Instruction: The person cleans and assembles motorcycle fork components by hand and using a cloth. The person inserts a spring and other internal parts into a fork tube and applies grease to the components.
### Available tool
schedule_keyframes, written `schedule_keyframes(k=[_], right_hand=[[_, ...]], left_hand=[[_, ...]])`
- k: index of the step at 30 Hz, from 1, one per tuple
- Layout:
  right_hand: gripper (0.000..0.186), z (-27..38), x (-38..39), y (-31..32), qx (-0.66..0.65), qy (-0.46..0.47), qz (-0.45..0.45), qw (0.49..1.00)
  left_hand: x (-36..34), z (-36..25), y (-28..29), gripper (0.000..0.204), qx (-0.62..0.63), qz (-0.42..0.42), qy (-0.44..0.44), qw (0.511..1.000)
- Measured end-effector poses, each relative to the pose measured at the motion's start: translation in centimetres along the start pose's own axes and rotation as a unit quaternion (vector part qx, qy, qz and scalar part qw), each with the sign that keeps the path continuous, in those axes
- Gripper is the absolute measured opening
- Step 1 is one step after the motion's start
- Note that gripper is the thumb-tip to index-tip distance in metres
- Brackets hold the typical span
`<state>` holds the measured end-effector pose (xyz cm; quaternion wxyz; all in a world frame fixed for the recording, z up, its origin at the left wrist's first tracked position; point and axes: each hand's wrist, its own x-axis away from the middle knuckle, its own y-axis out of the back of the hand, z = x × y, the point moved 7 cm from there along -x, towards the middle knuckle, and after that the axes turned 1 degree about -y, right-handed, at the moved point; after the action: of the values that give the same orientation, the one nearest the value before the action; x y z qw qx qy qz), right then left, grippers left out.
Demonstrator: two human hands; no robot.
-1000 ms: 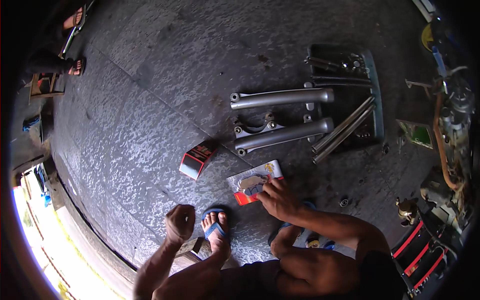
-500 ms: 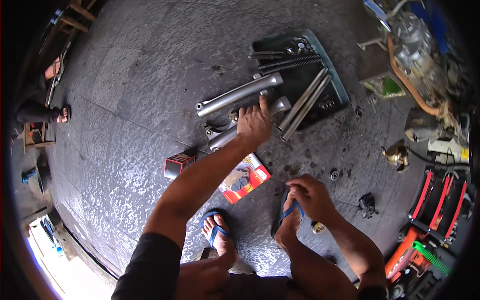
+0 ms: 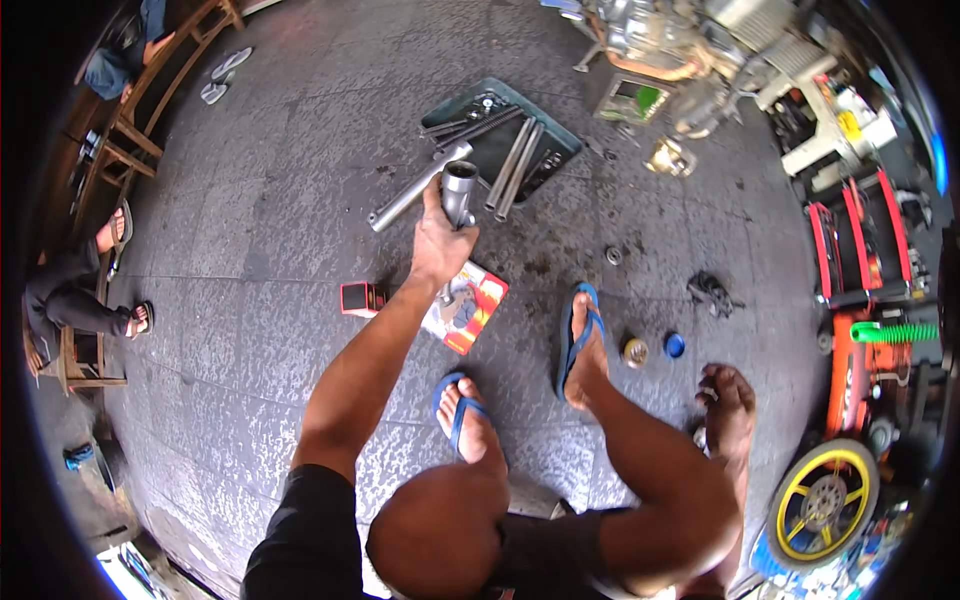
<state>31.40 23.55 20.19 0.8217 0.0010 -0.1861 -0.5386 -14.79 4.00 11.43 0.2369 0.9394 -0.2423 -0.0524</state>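
Gripping a grey metal tube (image 3: 458, 192) upright at upper centre, the left hand (image 3: 438, 243) wraps tight around it — just below the green tray (image 3: 560, 150); the right hand (image 3: 730, 410) hangs low right, loosely curled, holding nothing I can make out.

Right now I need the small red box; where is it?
Head view: the small red box sits on the grey floor, left of the red blister pack, beside the left forearm.

Smooth, seemingly bare-metal tube (image 3: 458, 192); rough matt stone floor (image 3: 250, 290); glossy card packet (image 3: 470, 305).
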Motion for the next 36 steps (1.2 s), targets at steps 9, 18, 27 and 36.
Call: schedule_keyframes(k=[9, 18, 27, 36], right_hand=[[0.02, 6.7, -0.7, -3.4, 0.198, 0.23, 0.123, 0.945], [0.012, 4.2, -2.8, -12.8, 0.204, 0.293, 0.239, 0.903], [0.019, 4.6, -3.8, -15.3, 0.294, 0.411, 0.245, 0.828], [0.02, 5.4, -3.3, -16.3, 0.408, 0.413, 0.291, 0.76]], left_hand=[[10.8, -3.2, -11.4, 0.064, 0.114, 0.125, -0.082, 0.982], [12.1, -3.3, -17.4, 0.051, 0.143, 0.152, -0.143, 0.967], [12.5, -5.5, -15.9, 0.067, 0.056, 0.157, -0.228, 0.959], [12.4, -7.8, -15.9, 0.074, 0.101, 0.209, -0.319, 0.919]])
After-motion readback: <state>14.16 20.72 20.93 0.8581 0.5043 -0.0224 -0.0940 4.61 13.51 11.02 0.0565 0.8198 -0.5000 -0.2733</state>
